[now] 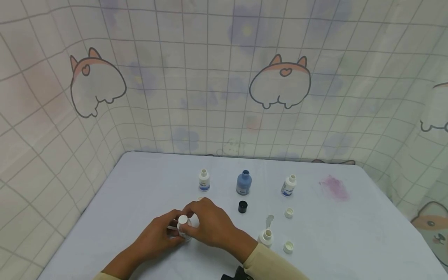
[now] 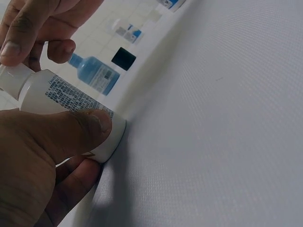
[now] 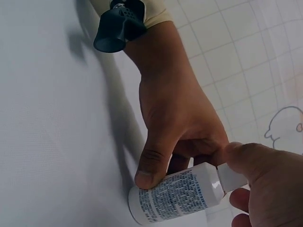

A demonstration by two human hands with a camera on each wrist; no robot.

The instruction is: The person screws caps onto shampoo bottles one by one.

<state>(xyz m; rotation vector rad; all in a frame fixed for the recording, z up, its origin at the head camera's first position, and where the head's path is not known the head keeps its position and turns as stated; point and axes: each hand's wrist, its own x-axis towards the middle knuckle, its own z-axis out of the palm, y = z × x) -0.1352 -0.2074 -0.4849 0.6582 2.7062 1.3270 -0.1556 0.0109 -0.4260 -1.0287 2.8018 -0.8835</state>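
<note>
A white bottle (image 2: 40,90) with a printed label stands on the table, its white screw cap (image 1: 182,219) on its neck. My left hand (image 1: 157,237) grips the bottle's body, thumb on one side and fingers on the other. From the right, my right hand (image 1: 217,223) pinches the cap between thumb and fingers; the same grip on the cap (image 3: 231,177) shows in the right wrist view. Behind my right hand, a small pale thing (image 1: 200,198) is mostly hidden.
Uncapped bottles stand about the white table (image 1: 147,175): a white one (image 1: 204,181), a blue one (image 1: 244,184), another white one (image 1: 288,186), and one (image 1: 265,238) beside my right forearm. Loose caps are black (image 1: 242,207) and white (image 1: 288,212). A pink stain (image 1: 335,188) marks the right.
</note>
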